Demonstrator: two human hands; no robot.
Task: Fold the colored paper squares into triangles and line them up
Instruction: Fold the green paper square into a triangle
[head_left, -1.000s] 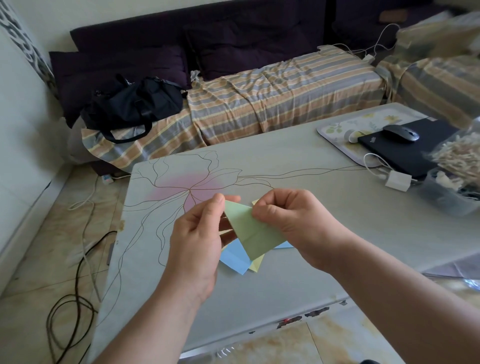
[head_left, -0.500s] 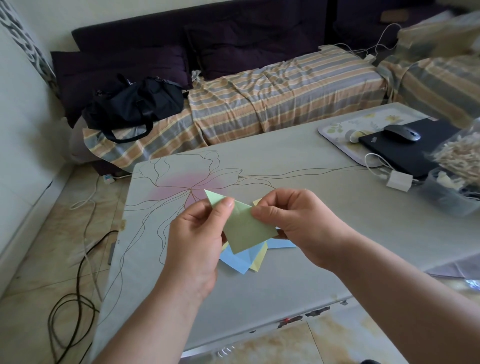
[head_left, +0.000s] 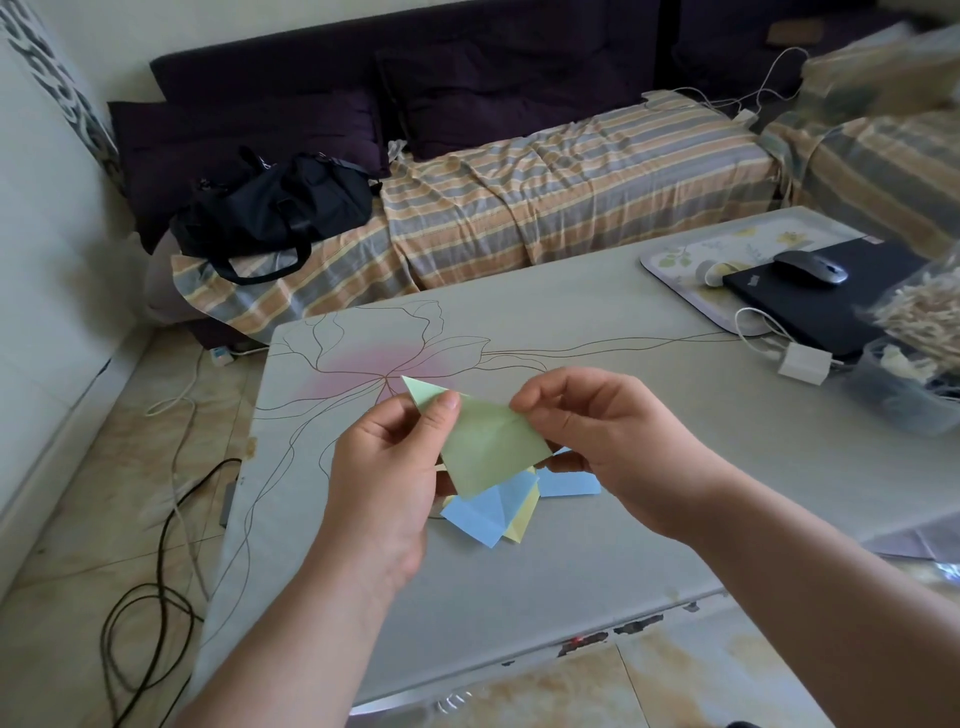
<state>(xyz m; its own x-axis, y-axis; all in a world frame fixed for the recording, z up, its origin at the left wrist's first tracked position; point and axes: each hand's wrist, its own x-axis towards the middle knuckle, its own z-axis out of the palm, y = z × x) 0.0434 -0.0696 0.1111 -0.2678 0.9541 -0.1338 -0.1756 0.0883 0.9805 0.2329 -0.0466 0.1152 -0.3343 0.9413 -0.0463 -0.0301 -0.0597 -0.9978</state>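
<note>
I hold a light green paper square (head_left: 485, 447) in the air above the grey table (head_left: 597, 545). My left hand (head_left: 387, 467) pinches its upper left part, the thumb on top, and a green corner sticks out past the thumb. My right hand (head_left: 608, 441) pinches the paper's right edge between thumb and forefinger. On the table under the green sheet lie blue paper squares (head_left: 483, 512) and a yellow paper square (head_left: 522, 522), partly hidden.
A tray (head_left: 670, 262), a black laptop (head_left: 810, 306) with a mouse (head_left: 810, 267), a white charger (head_left: 805, 364) and a tub of pale sticks (head_left: 914, 338) fill the table's right side. A striped sofa (head_left: 545, 197) with a black bag (head_left: 270, 208) stands behind. Cables (head_left: 150, 597) lie on the floor at left.
The green paper has been opened out and turned; its upper corner now sticks out to the left beyond my left thumb. My right fingers have shifted along its right edge.
</note>
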